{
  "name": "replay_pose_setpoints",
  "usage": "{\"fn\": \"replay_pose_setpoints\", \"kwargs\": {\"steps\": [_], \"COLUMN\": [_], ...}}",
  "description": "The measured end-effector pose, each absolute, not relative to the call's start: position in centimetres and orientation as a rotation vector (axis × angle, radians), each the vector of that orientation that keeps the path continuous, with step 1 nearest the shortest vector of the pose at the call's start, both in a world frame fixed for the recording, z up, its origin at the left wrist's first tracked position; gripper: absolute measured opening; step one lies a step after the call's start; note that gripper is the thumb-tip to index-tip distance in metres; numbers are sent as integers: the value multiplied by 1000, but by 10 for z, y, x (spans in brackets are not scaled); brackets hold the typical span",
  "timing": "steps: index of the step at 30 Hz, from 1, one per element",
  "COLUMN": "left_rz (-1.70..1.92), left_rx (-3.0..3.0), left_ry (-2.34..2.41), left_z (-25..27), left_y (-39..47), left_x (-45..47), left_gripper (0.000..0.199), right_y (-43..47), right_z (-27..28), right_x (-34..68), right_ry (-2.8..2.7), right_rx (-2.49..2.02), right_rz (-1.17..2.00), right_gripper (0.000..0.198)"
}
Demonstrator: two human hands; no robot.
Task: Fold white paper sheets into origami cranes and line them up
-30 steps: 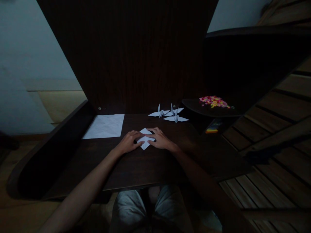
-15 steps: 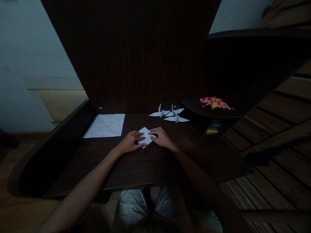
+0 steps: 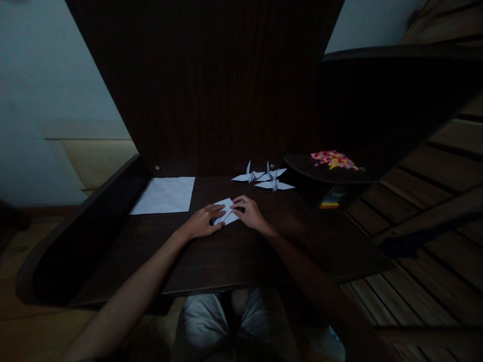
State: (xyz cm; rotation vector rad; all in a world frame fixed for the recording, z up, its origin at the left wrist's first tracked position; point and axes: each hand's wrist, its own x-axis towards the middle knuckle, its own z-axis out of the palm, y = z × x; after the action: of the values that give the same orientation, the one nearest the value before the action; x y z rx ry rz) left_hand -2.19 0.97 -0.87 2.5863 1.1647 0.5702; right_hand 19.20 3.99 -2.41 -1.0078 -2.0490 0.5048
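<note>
A small folded white paper (image 3: 231,218) lies on the dark tabletop between my hands, turned at a slant with a crease line across it. My left hand (image 3: 202,221) holds its left side, fingers over the top and thumb at the near edge. At the right corner, my right hand (image 3: 251,213) pinches the paper between thumb and fingertips. The fingers cover parts of the paper's edges. Beyond the hands stand several folded paper cranes (image 3: 275,185), grouped close together. To the left lies a flat, creased white sheet of paper (image 3: 165,195).
A dark wooden back panel (image 3: 211,90) rises behind the desk (image 3: 226,266), and a raised side board (image 3: 81,231) bounds its left. On a low shelf (image 3: 302,167) at the right sits a pile of small pink, red and yellow pieces (image 3: 335,160). A yellow-edged object (image 3: 329,205) is beneath it.
The folded paper has turned from a diamond pose to a slanted one. My right fingers have drawn into a pinch at its corner; my left hand has barely moved.
</note>
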Motion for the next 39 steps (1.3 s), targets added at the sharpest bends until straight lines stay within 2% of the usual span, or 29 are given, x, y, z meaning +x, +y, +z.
{"fn": "replay_pose_setpoints", "kwargs": {"steps": [6, 13, 17, 21, 26, 29, 32, 39], "left_rz": [652, 795, 840, 914, 1093, 1165, 1200, 995], "left_rx": [2529, 2471, 2482, 2436, 2087, 1642, 1282, 1090], "left_ry": [1099, 1086, 1111, 1149, 1244, 1349, 1236, 1005], "left_z": [-8, -7, -5, -4, 1, 4, 5, 1], "left_y": [8, 5, 3, 3, 3, 6, 10, 9], "left_x": [-21, -19, -20, -19, -15, -15, -16, -13], "left_gripper": [65, 62, 67, 52, 30, 35, 38, 36], "right_y": [38, 36, 35, 34, 35, 35, 35, 37], "right_z": [-18, -12, -8, -4, 1, 3, 1, -8], "right_x": [191, 193, 192, 192, 196, 196, 194, 190], "right_ry": [-2090, -1988, -1947, -1855, -1670, -1585, -1514, -1421], "right_rx": [-955, -1005, -976, -979, -887, -821, -816, -881], "right_rz": [421, 462, 516, 634, 870, 1015, 1162, 1414], "right_gripper": [13, 13, 12, 15, 33, 38, 38, 35]}}
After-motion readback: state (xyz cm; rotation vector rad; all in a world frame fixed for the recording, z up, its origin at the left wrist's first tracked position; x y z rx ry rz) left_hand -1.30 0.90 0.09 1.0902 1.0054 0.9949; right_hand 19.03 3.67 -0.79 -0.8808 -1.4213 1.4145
